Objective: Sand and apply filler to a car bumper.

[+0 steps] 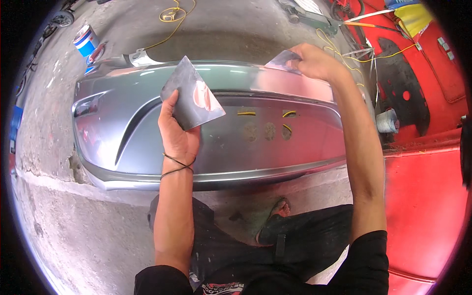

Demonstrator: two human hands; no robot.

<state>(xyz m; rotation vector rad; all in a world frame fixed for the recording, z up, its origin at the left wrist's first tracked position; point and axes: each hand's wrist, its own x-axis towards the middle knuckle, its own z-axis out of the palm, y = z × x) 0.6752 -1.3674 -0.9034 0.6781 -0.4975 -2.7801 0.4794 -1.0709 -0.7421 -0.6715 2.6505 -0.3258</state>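
Observation:
A silver-grey car bumper [231, 132] lies across the floor in front of me. My left hand [179, 120] grips a flat grey metal plate [189, 101] by its lower corner, thumb on top, above the bumper's left half. Pinkish filler paste [204, 97] is smeared on the plate's right side. My right hand [314, 61] pinches a thin, translucent spreader [281, 60] at the bumper's far right edge. The spreader appears to rest against the surface there. Beside it, a light pink patch of filler [295, 84] coats the bumper's upper right part.
Red car panels [423, 211] stand on the right, near a pale container [387, 121]. A blue and white bucket [86, 41] is at the far left. A yellow cable [174, 32] crosses the concrete floor behind the bumper. My foot [281, 209] is just in front of it.

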